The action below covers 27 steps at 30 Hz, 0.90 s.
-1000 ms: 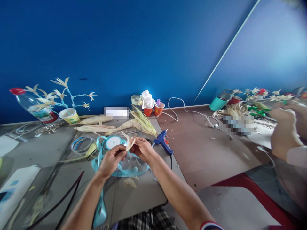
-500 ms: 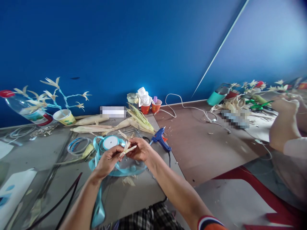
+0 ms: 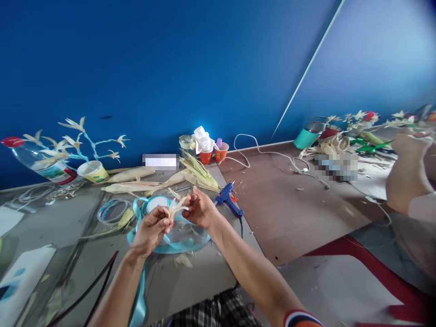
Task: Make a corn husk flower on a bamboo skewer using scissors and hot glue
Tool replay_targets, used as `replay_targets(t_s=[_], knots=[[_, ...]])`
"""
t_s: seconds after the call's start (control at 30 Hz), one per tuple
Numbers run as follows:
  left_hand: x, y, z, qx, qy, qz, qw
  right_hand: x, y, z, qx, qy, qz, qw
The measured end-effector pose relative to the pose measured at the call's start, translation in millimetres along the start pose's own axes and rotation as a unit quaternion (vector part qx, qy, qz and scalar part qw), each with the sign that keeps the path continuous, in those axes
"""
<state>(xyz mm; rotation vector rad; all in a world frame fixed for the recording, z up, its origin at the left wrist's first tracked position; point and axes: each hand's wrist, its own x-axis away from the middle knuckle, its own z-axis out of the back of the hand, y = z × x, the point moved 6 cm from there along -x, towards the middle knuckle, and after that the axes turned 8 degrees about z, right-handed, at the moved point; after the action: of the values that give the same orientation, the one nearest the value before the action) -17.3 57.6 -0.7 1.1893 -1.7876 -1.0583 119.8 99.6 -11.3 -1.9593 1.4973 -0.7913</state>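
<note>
Between my hands is a small corn husk flower with narrow, pale petals spread apart. My left hand pinches it at its base. The fingers of my right hand are closed on one of its petals, on the right side. Below and behind the hands lies a roll of light blue ribbon, its loose length looped over the table and hanging past the near edge. A blue glue gun rests to the right of my right hand.
Dried corn husks lie behind the hands. At the left, a yellow paper cup holds husk flowers on blue stems beside a plastic bottle. Red cups stand by the wall. Another person's arm is at the right, near a green mug.
The flower has turned in my fingers and its petals now spread upward and right. My right hand has shifted slightly up and its fingers have moved along the petals.
</note>
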Motion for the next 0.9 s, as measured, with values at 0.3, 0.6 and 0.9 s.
replay_targets(t_s=[0.3,0.6,0.9], knots=[[-4.5,7.9,18.7,0.137,0.006,-0.014,0.990,3.0,-14.8,11.8,-0.045,0.094,0.051,0.993],[-3.4,6.3,23.5,0.141,0.008,-0.008,0.990,-0.4,-34.5,25.0,0.131,0.118,0.179,0.968],[-7.2,1.9,27.6,0.151,0.019,-0.008,0.988,-5.5,-34.7,25.4,0.292,0.103,0.216,0.926]])
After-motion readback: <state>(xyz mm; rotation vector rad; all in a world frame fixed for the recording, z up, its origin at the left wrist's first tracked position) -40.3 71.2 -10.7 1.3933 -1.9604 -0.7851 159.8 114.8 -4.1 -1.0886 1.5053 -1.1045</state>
